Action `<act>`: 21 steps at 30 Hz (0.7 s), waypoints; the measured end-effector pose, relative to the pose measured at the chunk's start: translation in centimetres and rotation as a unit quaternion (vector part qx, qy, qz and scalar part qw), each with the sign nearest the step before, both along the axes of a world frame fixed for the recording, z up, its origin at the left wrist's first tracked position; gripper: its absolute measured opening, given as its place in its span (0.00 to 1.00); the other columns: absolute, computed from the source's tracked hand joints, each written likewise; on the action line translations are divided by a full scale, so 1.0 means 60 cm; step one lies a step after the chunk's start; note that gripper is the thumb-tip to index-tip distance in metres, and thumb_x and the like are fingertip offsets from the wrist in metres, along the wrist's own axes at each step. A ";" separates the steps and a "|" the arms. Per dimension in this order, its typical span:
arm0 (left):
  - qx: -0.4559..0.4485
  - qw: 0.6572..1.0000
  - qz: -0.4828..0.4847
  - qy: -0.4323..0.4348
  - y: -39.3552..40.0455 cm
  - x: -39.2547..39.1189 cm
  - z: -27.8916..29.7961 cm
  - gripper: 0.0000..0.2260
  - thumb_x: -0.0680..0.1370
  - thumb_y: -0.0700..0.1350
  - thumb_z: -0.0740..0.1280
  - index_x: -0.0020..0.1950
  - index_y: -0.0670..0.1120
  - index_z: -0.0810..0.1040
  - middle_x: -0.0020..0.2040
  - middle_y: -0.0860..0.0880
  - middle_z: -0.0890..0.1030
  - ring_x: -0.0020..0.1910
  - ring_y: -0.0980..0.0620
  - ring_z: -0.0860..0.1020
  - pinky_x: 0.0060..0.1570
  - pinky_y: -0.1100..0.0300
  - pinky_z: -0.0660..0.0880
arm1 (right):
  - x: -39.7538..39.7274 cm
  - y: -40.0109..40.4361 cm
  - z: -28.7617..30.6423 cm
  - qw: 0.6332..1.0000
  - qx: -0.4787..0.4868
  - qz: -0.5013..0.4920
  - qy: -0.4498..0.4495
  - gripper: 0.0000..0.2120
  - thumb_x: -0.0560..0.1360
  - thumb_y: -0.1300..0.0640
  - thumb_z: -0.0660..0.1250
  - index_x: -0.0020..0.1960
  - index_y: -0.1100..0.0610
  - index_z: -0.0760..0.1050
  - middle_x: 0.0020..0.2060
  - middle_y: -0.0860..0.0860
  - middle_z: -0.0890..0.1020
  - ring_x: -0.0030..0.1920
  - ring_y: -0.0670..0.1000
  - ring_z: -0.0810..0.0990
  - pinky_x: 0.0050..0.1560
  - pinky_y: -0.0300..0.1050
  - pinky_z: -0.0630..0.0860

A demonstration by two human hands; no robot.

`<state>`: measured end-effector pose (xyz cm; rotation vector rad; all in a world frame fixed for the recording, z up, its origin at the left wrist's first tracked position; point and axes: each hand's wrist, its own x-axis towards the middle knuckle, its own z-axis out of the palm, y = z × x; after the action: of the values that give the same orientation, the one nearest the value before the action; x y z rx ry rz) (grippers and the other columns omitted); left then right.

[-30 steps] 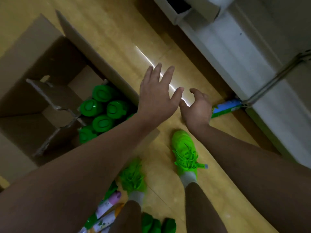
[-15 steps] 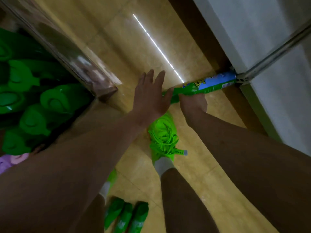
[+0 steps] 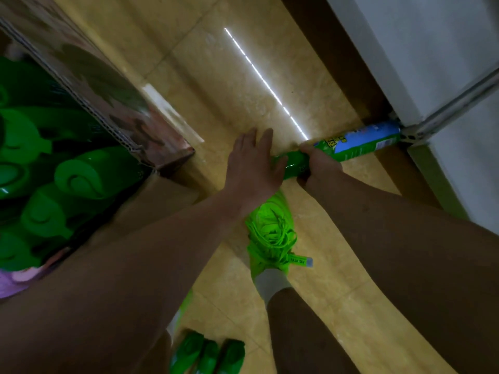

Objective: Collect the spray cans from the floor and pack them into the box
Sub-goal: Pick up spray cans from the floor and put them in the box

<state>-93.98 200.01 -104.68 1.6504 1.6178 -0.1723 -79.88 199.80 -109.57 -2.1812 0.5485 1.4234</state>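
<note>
A green spray can (image 3: 351,145) with a blue label lies on the floor, its far end against a metal leg. My right hand (image 3: 317,167) grips the can around its middle. My left hand (image 3: 253,168) lies over the can's near green end with its fingers straight. The cardboard box (image 3: 118,130) stands at the left, holding several green-capped cans (image 3: 89,176) packed upright. Three more green cans (image 3: 208,356) lie on the floor at the bottom, between my legs.
A white cabinet wall (image 3: 432,63) with a metal leg (image 3: 456,103) runs along the right. My bright green shoe (image 3: 272,233) stands just below the hands. A purple patterned item (image 3: 10,284) shows at the left edge. Tan tile floor (image 3: 229,85) stretches ahead between box and cabinet.
My right hand has closed around the can on the floor. My left hand came down onto its near end. The view moved closer to the floor.
</note>
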 end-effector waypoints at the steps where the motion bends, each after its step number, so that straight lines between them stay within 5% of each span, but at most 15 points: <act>1: 0.005 1.000 -0.002 0.000 0.008 0.001 0.007 0.31 0.78 0.57 0.63 0.78 0.44 0.63 0.75 0.36 0.65 0.74 0.36 0.62 0.73 0.46 0.61 | 0.001 -0.002 0.010 1.000 -0.001 -0.004 0.005 0.22 0.63 0.59 0.80 0.54 0.56 0.76 0.44 0.55 0.85 0.39 0.54 0.85 0.43 0.51 0.83; 6: 0.037 0.999 -0.003 -0.018 0.059 0.001 0.061 0.32 0.79 0.58 0.62 0.78 0.43 0.62 0.76 0.35 0.63 0.75 0.35 0.60 0.74 0.46 0.58 | -0.010 -0.025 0.087 0.999 0.001 0.011 0.032 0.22 0.65 0.50 0.76 0.56 0.55 0.76 0.46 0.54 0.84 0.43 0.54 0.85 0.40 0.48 0.80; 12: 0.066 0.997 0.014 -0.047 0.100 -0.017 0.143 0.32 0.80 0.55 0.65 0.78 0.42 0.62 0.76 0.37 0.64 0.75 0.38 0.61 0.73 0.50 0.57 | -0.008 -0.028 0.166 0.996 0.057 0.014 0.060 0.22 0.68 0.54 0.76 0.57 0.59 0.74 0.47 0.59 0.81 0.45 0.60 0.83 0.51 0.67 0.79; 16: 0.091 0.995 0.021 -0.045 0.106 -0.043 0.203 0.31 0.79 0.54 0.67 0.77 0.41 0.65 0.73 0.35 0.68 0.73 0.37 0.64 0.71 0.49 0.60 | -0.030 0.000 0.229 0.989 0.078 0.082 0.091 0.22 0.68 0.53 0.76 0.59 0.58 0.75 0.47 0.59 0.82 0.45 0.61 0.83 0.51 0.66 0.80; 21: 0.121 0.990 0.062 -0.045 0.124 -0.086 0.286 0.31 0.80 0.54 0.66 0.78 0.43 0.63 0.76 0.38 0.65 0.75 0.40 0.60 0.73 0.51 0.58 | -0.070 0.068 0.314 0.966 0.115 0.215 0.080 0.30 0.65 0.48 0.78 0.61 0.60 0.74 0.48 0.58 0.84 0.41 0.56 0.85 0.39 0.53 0.83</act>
<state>-99.16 207.44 -87.54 1.7035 1.7189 0.1652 -84.06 203.88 -90.73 -2.0854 -0.0529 1.7937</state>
